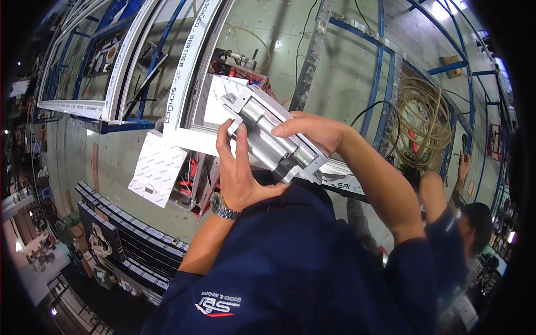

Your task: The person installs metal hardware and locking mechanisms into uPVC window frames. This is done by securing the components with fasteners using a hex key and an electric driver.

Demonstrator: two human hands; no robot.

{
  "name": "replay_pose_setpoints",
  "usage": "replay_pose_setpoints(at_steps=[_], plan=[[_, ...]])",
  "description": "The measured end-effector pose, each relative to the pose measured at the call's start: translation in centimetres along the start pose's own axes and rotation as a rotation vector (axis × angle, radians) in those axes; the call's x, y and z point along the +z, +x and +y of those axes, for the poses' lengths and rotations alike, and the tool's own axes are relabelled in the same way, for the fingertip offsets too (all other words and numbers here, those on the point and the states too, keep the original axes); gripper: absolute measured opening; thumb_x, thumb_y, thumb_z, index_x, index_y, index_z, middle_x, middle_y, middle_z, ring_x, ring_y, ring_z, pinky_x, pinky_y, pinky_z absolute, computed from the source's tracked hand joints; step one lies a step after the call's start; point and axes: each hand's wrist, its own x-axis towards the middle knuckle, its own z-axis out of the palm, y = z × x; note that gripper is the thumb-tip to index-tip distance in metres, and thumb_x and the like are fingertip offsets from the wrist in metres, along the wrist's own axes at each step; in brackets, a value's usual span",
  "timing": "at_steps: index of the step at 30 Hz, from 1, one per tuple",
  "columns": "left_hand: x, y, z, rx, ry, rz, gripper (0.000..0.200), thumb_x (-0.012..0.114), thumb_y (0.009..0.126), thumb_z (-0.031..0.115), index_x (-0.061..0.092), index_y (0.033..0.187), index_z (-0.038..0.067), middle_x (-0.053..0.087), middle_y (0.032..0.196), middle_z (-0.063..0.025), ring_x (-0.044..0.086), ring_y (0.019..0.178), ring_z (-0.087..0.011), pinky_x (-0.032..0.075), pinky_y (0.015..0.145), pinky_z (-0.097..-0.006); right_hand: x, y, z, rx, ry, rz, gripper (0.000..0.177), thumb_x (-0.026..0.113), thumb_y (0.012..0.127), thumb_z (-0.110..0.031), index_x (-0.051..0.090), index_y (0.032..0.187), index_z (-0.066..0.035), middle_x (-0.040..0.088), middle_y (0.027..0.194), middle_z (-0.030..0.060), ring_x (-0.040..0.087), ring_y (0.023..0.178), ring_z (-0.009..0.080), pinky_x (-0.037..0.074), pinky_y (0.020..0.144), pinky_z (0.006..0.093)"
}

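Note:
A silver metal door hinge [267, 138] with a cylindrical barrel and flat side plates is held slantwise in front of my body. My left hand [240, 173], with a metal-band watch on the wrist, grips its lower left side, thumb at the near end and fingertips at the far end. Across its upper right side lies my right hand [312, 131], the thumb pressed on the barrel and the other fingers hidden behind. Beneath the hinge is a white aluminium frame profile [187, 72] with printed protective film.
A printed paper sheet [158, 167] overlaps a red tool crate [195, 187] at left. Blue steel racks [371, 89] stand ahead, with a coiled hose [421, 120] on the right. A co-worker [455, 240] is close on the right. Stacked dark profiles [131, 240] lie at lower left.

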Motion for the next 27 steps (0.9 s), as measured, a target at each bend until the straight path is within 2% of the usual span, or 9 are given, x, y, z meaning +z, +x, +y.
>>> replay_pose_setpoints(at_steps=[6, 15, 17, 19, 20, 23, 24, 27], plan=[[1.5, -0.7, -3.1, -0.049, 0.108, -0.014, 0.136, 0.096, 0.051, 0.058, 0.031, 0.160, 0.007, 0.026, 0.152, -0.0393, 0.038, 0.137, -0.0573, 0.044, 0.108, -0.0606, -0.6, 2.8, -1.1, 0.072, -0.036, -0.002, 0.069, 0.073, 0.091, -0.038, 0.054, 0.144, 0.002, 0.069, 0.126, 0.0144, 0.072, 0.104, 0.0192, 0.062, 0.084, 0.0345], [2.2, 1.2, -9.4, -0.130, 0.121, -0.097, 0.136, 0.095, 0.051, 0.063, 0.033, 0.161, 0.012, 0.032, 0.152, -0.0338, 0.041, 0.136, -0.0529, 0.042, 0.110, -0.0583, -4.8, 10.6, -1.1, 0.119, -0.145, 0.039, 0.075, 0.076, 0.085, -0.038, 0.053, 0.144, 0.004, 0.068, 0.126, 0.0148, 0.070, 0.105, 0.0195, 0.059, 0.085, 0.0335], [2.0, 1.4, -10.5, -0.142, 0.086, -0.138, 0.132, 0.095, 0.055, 0.059, 0.033, 0.161, 0.010, 0.035, 0.151, -0.0318, 0.042, 0.136, -0.0511, 0.038, 0.113, -0.0587, -5.3, 11.5, -1.5, 0.172, -0.123, 0.046, 0.076, 0.076, 0.084, -0.038, 0.054, 0.143, 0.004, 0.067, 0.127, 0.0151, 0.070, 0.106, 0.0202, 0.059, 0.086, 0.0337], [1.5, 1.5, -12.3, -0.164, 0.021, -0.200, 0.128, 0.093, 0.059, 0.059, 0.033, 0.161, 0.009, 0.038, 0.151, -0.0307, 0.040, 0.138, -0.0497, 0.034, 0.116, -0.0616, -6.4, 12.7, -0.6, 0.165, -0.121, 0.033, 0.078, 0.079, 0.081, -0.038, 0.056, 0.141, 0.005, 0.066, 0.131, 0.0157, 0.067, 0.112, 0.0213, 0.054, 0.096, 0.0334], [0.9, 1.6, -13.1, -0.136, 0.026, -0.222, 0.123, 0.091, 0.066, 0.054, 0.031, 0.160, 0.003, 0.046, 0.149, -0.0255, 0.048, 0.135, -0.0430, 0.031, 0.119, -0.0614, -7.0, 13.3, 0.1, 0.140, -0.135, 0.028, 0.078, 0.080, 0.080, -0.038, 0.056, 0.141, 0.005, 0.066, 0.132, 0.0157, 0.066, 0.114, 0.0215, 0.052, 0.099, 0.0331], [0.0, 1.0, -15.6, -0.154, 0.057, -0.300, 0.117, 0.089, 0.073, 0.050, 0.030, 0.160, -0.001, 0.056, 0.143, -0.0214, 0.056, 0.131, -0.0364, 0.029, 0.120, -0.0601, -8.6, 14.7, 1.5, 0.133, -0.226, 0.011, 0.079, 0.082, 0.077, -0.037, 0.058, 0.139, 0.006, 0.066, 0.132, 0.0150, 0.064, 0.116, 0.0217, 0.047, 0.103, 0.0319], [-0.5, 1.2, -15.8, -0.185, 0.084, -0.273, 0.108, 0.089, 0.077, 0.043, 0.032, 0.157, -0.002, 0.065, 0.132, -0.0179, 0.064, 0.123, -0.0324, 0.029, 0.119, -0.0579, -9.0, 15.2, 1.8, 0.135, -0.263, 0.002, 0.079, 0.082, 0.076, -0.037, 0.058, 0.138, 0.006, 0.067, 0.131, 0.0147, 0.063, 0.117, 0.0216, 0.046, 0.103, 0.0315], [-1.0, 0.5, -17.2, -0.238, 0.087, -0.326, 0.093, 0.085, 0.084, 0.040, 0.038, 0.153, -0.001, 0.073, 0.119, -0.0149, 0.068, 0.114, -0.0290, 0.031, 0.118, -0.0545, -9.6, 16.1, 2.6, 0.136, -0.343, -0.029, 0.077, 0.083, 0.076, -0.037, 0.060, 0.136, 0.006, 0.068, 0.127, 0.0136, 0.063, 0.114, 0.0210, 0.046, 0.101, 0.0306]])
